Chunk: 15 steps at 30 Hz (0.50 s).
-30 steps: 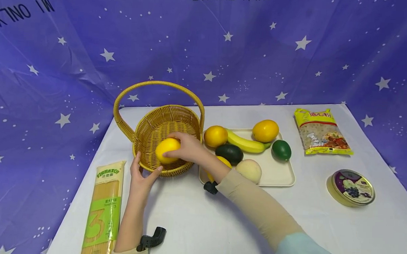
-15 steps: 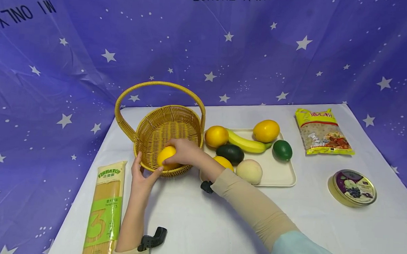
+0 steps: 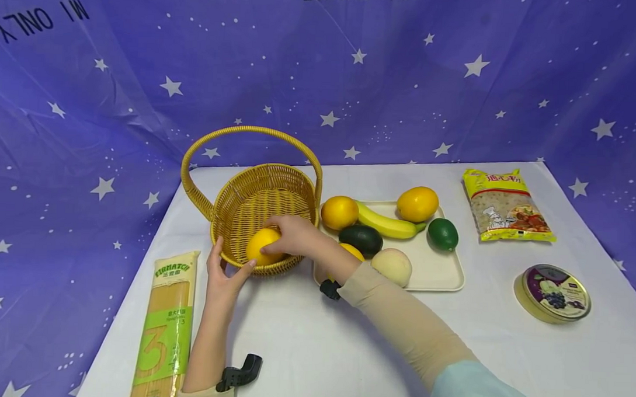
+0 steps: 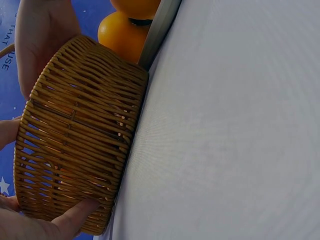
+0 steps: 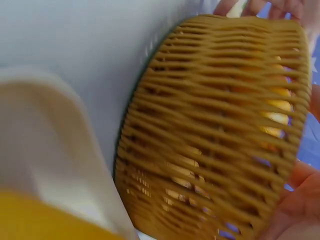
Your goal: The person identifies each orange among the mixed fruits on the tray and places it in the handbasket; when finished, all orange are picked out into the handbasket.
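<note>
A round orange (image 3: 262,245) lies low inside the brown wicker basket (image 3: 280,268), near its front wall. My right hand (image 3: 294,235) reaches over the basket's right side and grips the orange from above, partly covering it. At the front left, my left hand (image 3: 224,281) holds the basket's rim, thumb and fingers spread apart along it. In the left wrist view, a finger of my left hand (image 4: 75,218) presses on the outside of the weave. The right wrist view shows the basket's side wall (image 5: 210,115), with orange colour through its gaps.
Right of the basket, a cream tray (image 3: 435,270) bears a banana (image 3: 388,224), a pale round fruit (image 3: 391,267) and several other fruits. A spaghetti pack (image 3: 165,327) lies left of my left arm. Farther right are a yellow food bag (image 3: 509,208) and a round tin (image 3: 552,294).
My right hand has lowered the orange slightly toward the basket's near wall and still grips it. My left hand keeps its place on the rim.
</note>
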### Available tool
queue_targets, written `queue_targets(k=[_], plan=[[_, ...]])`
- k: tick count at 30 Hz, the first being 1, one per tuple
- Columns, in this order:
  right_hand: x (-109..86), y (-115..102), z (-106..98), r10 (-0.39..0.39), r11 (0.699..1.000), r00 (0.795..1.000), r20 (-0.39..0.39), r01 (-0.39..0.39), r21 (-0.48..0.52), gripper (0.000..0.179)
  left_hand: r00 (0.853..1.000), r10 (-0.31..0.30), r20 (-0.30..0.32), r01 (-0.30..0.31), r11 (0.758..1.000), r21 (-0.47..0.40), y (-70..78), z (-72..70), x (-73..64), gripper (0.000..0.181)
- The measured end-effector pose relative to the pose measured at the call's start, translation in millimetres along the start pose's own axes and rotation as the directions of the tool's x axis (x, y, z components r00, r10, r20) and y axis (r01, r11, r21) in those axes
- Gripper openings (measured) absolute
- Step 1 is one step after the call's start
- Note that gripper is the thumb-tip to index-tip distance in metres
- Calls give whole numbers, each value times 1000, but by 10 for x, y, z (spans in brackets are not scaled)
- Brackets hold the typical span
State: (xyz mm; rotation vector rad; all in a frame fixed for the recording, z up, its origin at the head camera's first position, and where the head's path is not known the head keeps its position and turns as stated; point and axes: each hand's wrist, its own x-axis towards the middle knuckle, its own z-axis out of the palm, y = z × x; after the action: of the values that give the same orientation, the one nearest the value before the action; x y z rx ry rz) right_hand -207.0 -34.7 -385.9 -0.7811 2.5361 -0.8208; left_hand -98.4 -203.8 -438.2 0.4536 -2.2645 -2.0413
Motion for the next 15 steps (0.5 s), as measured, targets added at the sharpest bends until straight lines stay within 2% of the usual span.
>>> queue_targets(k=[7, 15], plan=[[-177, 94, -261, 18, 996, 999, -27, -16, 84, 63, 1000, -3, -3, 3, 1000, 11, -4, 4, 13, 95], [-523, 329, -742, 31, 976, 993, -116, -6, 216, 62, 1000, 6, -8, -6, 1000, 11, -10, 0, 12, 95]])
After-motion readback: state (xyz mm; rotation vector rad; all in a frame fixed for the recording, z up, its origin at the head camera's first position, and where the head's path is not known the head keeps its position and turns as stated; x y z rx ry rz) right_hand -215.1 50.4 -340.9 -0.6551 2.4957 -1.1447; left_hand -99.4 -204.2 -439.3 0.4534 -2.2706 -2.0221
